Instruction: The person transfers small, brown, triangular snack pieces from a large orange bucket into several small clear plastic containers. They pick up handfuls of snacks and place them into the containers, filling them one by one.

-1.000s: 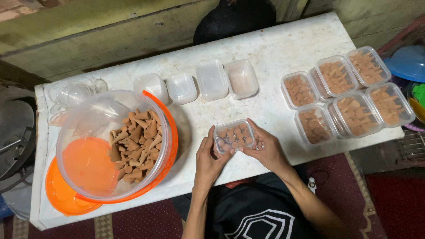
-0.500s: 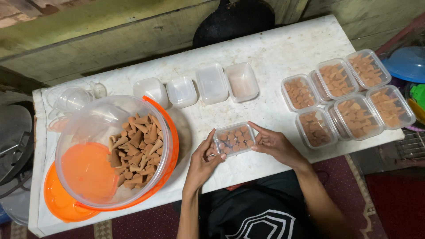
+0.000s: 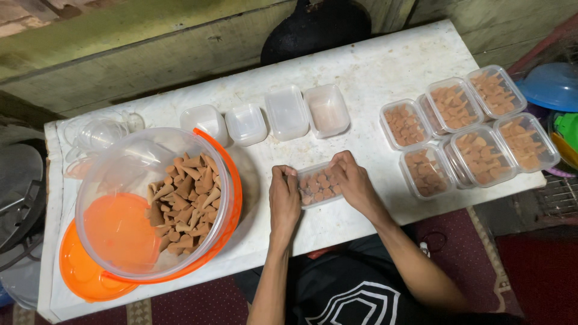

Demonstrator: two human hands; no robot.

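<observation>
Table [image 3: 373,66]: white, stained grey in patches. Large tub [image 3: 150,204]: clear, with orange rim; orange lid [image 3: 90,280] seen at 7 o'clock of it. Cone pieces [image 3: 186,198]: reddish-brown. Small boxes [image 3: 469,129]: clear, with the same brown contents. Bowl [image 3: 551,84] at 3 o'clock: blue. Shirt [image 3: 349,298]: black, white line emblem.

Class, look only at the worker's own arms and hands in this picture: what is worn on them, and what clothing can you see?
Both forearms are bare, with no sleeves reaching them. The left hand and right hand wear no gloves; no rings or watch show. The person wears a black top with a white geometric print.
</observation>
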